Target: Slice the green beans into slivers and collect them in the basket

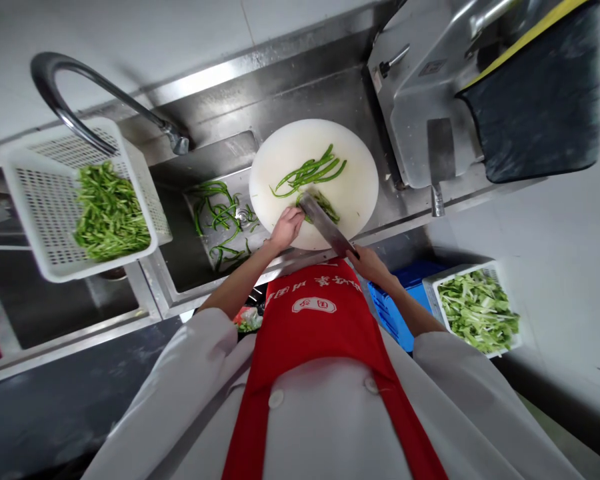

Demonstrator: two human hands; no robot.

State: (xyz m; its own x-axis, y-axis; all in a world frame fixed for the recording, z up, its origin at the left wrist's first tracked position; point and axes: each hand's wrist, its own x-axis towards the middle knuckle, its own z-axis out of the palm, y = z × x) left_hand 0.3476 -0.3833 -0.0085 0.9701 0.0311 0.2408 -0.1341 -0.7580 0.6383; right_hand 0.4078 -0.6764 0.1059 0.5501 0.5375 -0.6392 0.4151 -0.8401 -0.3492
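A round white cutting board [347, 150] lies on the steel counter by the sink. Several long green peppers [311, 172] lie across its middle. My left hand [286, 227] is curled at the board's near edge, pressing on a green pepper [325, 202] beside the blade. My right hand [373, 265] is closed round the handle of a cleaver [325, 227], whose blade rests on that pepper next to my left fingers.
A steel sink [190, 263] holds more green peppers [220, 217] under a curved faucet [100, 97]. A white basket [50, 213] of cut peppers sits left. A white basket of chopped greens [477, 308] and a blue crate [397, 313] stand right. A steel machine [430, 87] stands behind.
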